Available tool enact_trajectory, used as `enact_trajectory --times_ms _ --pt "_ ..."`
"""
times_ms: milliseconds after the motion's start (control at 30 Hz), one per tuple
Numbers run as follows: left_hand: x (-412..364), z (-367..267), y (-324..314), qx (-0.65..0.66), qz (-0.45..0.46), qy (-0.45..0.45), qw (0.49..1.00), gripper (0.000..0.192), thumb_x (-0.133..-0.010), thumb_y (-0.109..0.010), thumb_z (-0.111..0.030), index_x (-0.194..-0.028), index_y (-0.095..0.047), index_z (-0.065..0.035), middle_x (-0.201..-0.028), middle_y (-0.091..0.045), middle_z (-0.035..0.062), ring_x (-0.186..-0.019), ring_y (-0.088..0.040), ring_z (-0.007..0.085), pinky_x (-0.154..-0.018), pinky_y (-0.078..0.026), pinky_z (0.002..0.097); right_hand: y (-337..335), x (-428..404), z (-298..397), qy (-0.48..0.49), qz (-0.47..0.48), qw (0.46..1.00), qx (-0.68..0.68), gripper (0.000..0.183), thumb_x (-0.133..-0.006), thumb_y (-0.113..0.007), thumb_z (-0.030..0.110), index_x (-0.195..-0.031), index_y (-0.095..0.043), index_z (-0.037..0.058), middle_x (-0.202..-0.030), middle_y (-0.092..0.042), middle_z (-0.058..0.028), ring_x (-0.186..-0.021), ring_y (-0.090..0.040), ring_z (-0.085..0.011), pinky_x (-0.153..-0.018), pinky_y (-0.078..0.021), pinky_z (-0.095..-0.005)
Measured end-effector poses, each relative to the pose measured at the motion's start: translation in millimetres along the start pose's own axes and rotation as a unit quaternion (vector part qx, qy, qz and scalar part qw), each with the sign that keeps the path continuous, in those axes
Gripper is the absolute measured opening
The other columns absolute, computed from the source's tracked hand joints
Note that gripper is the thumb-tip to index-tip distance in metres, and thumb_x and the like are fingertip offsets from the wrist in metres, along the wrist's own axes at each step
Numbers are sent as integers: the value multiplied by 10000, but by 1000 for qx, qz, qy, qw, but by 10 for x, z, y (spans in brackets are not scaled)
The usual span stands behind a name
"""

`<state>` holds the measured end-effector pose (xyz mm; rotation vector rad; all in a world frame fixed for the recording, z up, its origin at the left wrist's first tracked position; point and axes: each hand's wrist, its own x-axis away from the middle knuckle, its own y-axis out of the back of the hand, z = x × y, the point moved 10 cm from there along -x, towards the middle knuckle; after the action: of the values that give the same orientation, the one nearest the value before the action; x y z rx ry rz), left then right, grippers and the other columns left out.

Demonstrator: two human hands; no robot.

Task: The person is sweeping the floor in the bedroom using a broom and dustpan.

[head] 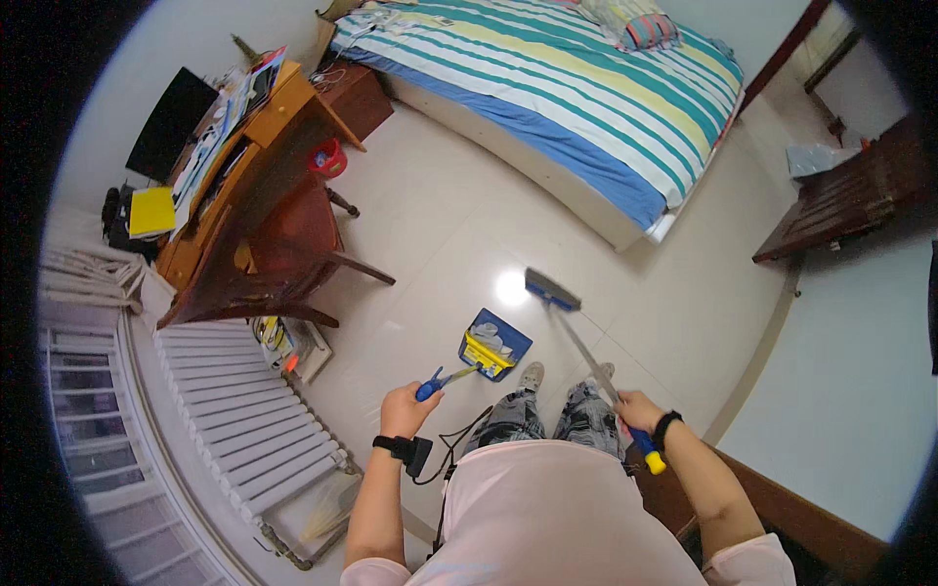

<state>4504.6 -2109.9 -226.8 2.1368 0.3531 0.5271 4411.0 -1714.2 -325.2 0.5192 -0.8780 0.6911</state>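
My left hand is closed around the blue-topped handle of a long-handled dustpan. The blue and yellow pan rests on the tiled floor in front of my feet, with crumpled pale scraps in it. In my right hand is the grey stick of a broom, whose blue and yellow grip end sticks out behind the fist. The broom's head, blue with grey bristles, is at the floor ahead and to the right of the dustpan, apart from it.
A bed with a striped cover stands ahead. To the left are a wooden chair, a cluttered desk, a red bin and a white radiator. A dark wooden door is at the right. Pale floor tiles lie between.
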Motion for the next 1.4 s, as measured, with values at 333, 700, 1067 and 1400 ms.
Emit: enact_trajectory --times_ms 333,700,1067,1400 --pt "-29 -479 207 18 14 5 1000 356 -689 -641 -384 -651 -578 -36 -568 -542 161 -548 -541 325 -523 -419 402 285 1297 48 -45 105 986 -125 294 -850 -487 139 -1118 -493 19 -608 -480 -15 -448 -439 -84 -373 -369 -222" --pt "-281 -2088 -187 -32 138 -109 984 384 -692 -637 -403 -656 -580 -25 -553 -533 159 -529 -532 317 -514 -411 388 1188 1872 -464 -14 -58 927 -371 341 -843 -497 138 -1166 -419 61 -611 -447 -2 -454 -415 -78 -371 -345 -214" --pt "-555 -2232 -545 87 120 19 989 330 -730 -666 -326 -697 -584 -8 -492 -485 42 -413 -459 129 -422 -386 278 1542 1789 -1198 0 -186 924 -334 92 -828 -491 129 -901 -493 73 -566 -440 14 -431 -431 -67 -362 -379 -220" --pt "-483 -1557 17 105 -4 64 992 302 -733 -672 -298 -685 -579 -15 -471 -457 11 -385 -428 88 -373 -364 241 1216 1717 -878 -36 -143 943 -299 283 -827 -494 134 -1101 -475 66 -588 -450 3 -451 -445 -81 -379 -396 -236"
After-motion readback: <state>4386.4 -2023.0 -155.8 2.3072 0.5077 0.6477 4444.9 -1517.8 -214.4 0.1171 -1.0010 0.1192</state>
